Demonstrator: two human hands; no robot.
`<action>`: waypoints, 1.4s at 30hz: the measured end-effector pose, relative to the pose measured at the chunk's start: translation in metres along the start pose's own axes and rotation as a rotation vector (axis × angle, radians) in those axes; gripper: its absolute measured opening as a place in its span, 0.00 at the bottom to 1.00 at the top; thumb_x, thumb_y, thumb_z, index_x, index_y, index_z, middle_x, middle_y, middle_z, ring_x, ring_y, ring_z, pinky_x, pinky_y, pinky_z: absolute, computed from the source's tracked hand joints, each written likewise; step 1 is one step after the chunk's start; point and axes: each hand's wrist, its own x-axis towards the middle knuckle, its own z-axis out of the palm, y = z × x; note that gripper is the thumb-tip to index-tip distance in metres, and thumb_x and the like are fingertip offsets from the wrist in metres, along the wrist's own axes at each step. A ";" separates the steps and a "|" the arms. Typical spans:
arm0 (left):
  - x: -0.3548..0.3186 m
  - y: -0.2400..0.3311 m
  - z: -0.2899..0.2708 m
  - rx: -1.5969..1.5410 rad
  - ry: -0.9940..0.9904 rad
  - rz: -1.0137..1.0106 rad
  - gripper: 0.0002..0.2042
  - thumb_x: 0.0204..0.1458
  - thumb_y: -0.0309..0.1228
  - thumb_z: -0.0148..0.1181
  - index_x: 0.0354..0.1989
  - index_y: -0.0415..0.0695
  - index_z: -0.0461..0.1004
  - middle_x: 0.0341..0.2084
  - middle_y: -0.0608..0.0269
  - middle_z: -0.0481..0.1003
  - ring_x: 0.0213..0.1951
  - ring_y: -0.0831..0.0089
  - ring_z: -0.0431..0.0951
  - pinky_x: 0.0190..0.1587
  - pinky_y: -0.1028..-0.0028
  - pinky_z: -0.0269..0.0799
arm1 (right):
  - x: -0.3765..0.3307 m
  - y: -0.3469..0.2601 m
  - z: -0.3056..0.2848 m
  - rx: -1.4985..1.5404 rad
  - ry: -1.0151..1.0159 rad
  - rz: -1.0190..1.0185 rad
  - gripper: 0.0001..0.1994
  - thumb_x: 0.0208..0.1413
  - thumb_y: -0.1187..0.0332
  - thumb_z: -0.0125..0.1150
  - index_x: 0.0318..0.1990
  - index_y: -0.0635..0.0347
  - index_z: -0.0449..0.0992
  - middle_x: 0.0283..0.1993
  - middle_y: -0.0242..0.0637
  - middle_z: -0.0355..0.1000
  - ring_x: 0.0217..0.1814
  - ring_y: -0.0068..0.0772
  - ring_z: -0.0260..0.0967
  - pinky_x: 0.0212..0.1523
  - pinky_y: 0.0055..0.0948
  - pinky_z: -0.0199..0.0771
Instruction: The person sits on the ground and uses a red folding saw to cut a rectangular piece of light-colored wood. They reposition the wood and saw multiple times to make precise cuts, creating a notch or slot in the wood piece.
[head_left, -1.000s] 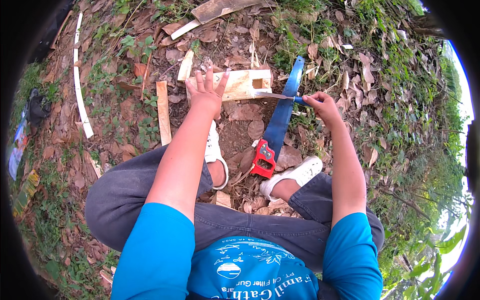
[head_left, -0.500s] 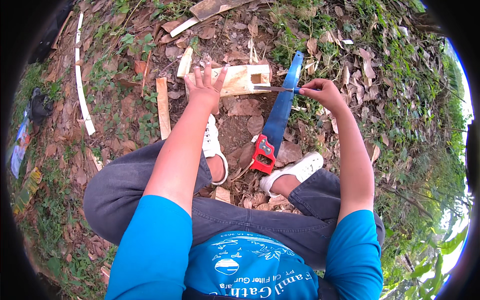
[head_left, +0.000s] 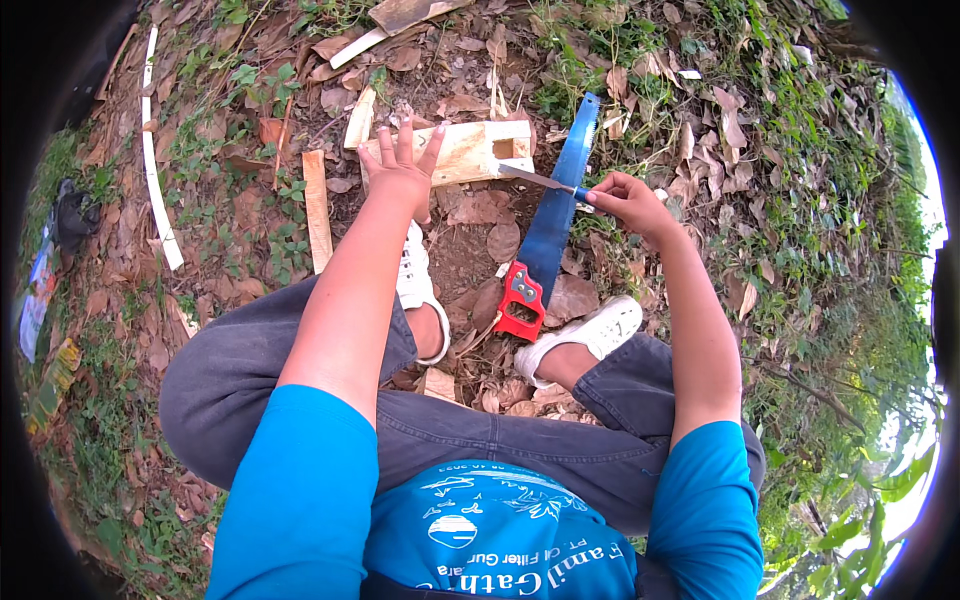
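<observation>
A pale wooden block (head_left: 465, 143) lies across the ground in front of me, with a rectangular notch cut near its right end. My left hand (head_left: 402, 172) rests spread over the block's left end, pressing on it from above. Between the fingers of my right hand (head_left: 630, 205) is the blue handle of a chisel (head_left: 535, 178). Its narrow metal blade slants up and left, the tip at the block's right part just below the notch. Under the chisel lies a handsaw (head_left: 558, 215) with a blue blade and a red handle.
Wood offcuts lie about: a strip (head_left: 317, 210) left of the block, a small piece (head_left: 361, 118) behind it, and boards (head_left: 410, 15) farther back. A long pale strip (head_left: 155, 150) lies at far left. Dry leaves and weeds cover the ground. My white shoes (head_left: 590, 340) flank the saw handle.
My right hand has lowered a little, and the chisel has gone from nearly level to slanting, its blade face showing more. My left hand stays on the block. The whole view has shifted slightly.
</observation>
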 end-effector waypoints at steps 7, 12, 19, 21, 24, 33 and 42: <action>0.003 -0.005 0.008 0.003 0.055 0.037 0.70 0.43 0.46 0.78 0.77 0.64 0.15 0.76 0.41 0.18 0.76 0.34 0.25 0.70 0.28 0.32 | 0.018 0.001 -0.013 -0.074 -0.051 -0.058 0.14 0.54 0.58 0.77 0.37 0.56 0.80 0.28 0.24 0.76 0.28 0.13 0.66 0.27 0.19 0.59; 0.006 -0.004 0.009 0.005 0.065 0.041 0.70 0.42 0.47 0.78 0.77 0.66 0.16 0.77 0.42 0.19 0.77 0.34 0.25 0.70 0.28 0.32 | 0.007 -0.001 -0.010 0.006 -0.064 0.014 0.11 0.59 0.58 0.72 0.38 0.53 0.79 0.28 0.21 0.75 0.20 0.09 0.58 0.18 0.17 0.51; 0.011 -0.004 0.019 0.016 0.109 0.014 0.70 0.42 0.47 0.78 0.76 0.68 0.16 0.77 0.44 0.19 0.77 0.35 0.25 0.70 0.28 0.32 | 0.003 0.000 -0.004 0.040 0.022 0.002 0.12 0.57 0.59 0.74 0.38 0.55 0.80 0.28 0.23 0.77 0.21 0.09 0.59 0.20 0.17 0.51; 0.011 -0.004 0.019 0.021 0.110 0.011 0.69 0.43 0.47 0.77 0.76 0.68 0.15 0.77 0.45 0.19 0.77 0.36 0.25 0.70 0.29 0.33 | 0.002 0.004 -0.007 0.043 0.029 -0.010 0.12 0.57 0.58 0.74 0.38 0.55 0.80 0.28 0.23 0.76 0.21 0.10 0.59 0.19 0.17 0.51; 0.007 -0.003 0.012 0.014 0.068 0.014 0.68 0.44 0.46 0.77 0.76 0.68 0.15 0.77 0.46 0.18 0.77 0.36 0.24 0.71 0.30 0.33 | 0.004 0.012 -0.002 0.076 0.033 -0.009 0.14 0.57 0.56 0.74 0.38 0.54 0.80 0.29 0.22 0.75 0.21 0.10 0.58 0.19 0.17 0.51; 0.004 -0.002 0.009 0.015 0.051 0.001 0.69 0.44 0.45 0.77 0.76 0.68 0.15 0.77 0.46 0.19 0.77 0.38 0.25 0.71 0.30 0.33 | -0.015 0.031 0.039 0.354 -0.154 0.211 0.11 0.68 0.55 0.59 0.46 0.50 0.71 0.25 0.25 0.69 0.14 0.11 0.51 0.15 0.17 0.48; 0.010 0.000 0.012 0.030 0.059 -0.016 0.69 0.43 0.47 0.78 0.76 0.69 0.15 0.77 0.46 0.19 0.77 0.37 0.25 0.71 0.30 0.34 | -0.020 0.029 0.041 0.407 -0.306 0.243 0.21 0.69 0.50 0.56 0.59 0.54 0.78 0.21 0.21 0.64 0.15 0.12 0.53 0.16 0.17 0.52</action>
